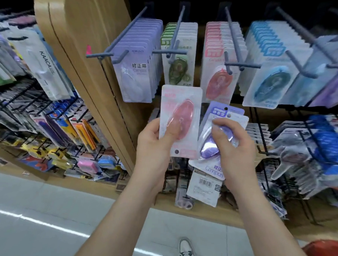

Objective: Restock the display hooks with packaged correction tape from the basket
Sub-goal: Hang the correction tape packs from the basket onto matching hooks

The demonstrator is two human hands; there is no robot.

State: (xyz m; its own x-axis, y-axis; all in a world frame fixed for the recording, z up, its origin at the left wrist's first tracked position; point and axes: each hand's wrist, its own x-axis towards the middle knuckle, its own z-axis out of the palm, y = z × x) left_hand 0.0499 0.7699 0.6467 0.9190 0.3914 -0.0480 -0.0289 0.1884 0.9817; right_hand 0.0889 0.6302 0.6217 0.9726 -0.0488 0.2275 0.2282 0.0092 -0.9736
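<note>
a shop aisle with a wooden shelf wall [74, 44]. on its far side, grey display hooks [232, 33] carry rows of correction tape. the left hand [153, 144] grips a pink pack [179, 116] with its hanging hole at the low end, so unless it is turned it will not go on a hook. the right hand [235, 147] pinches several purple packs [220, 134], loosely fanned, and one may slip. the pink row [220, 71] hangs right and the purple row [136, 71] left, so a mix-up is easy. the red basket [326, 255] is near, low right.
</note>
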